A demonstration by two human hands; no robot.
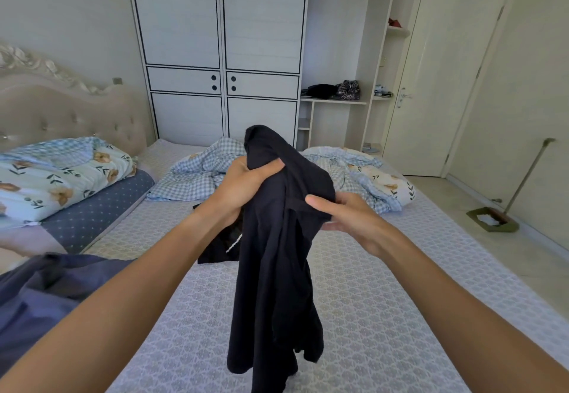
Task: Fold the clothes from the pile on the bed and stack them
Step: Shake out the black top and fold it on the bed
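Above bed (pixel 354 300), crumpled black garment (pixel 277 254)

Bed (pixel 354 284) with a patterned lilac-grey cover. On it lie a checked and floral quilt (pixel 203 173) at 12 o'clock, a floral pillow (pixel 58 173) at 10 o'clock, a dark blue garment (pixel 46 297) at 8 o'clock, and a black garment with a white cord (pixel 220 247) near centre.

black garment (pixel 277 254) | crumpled, hanging above bed (pixel 385 300) | dark clothes (pixel 218 247) lying behind it
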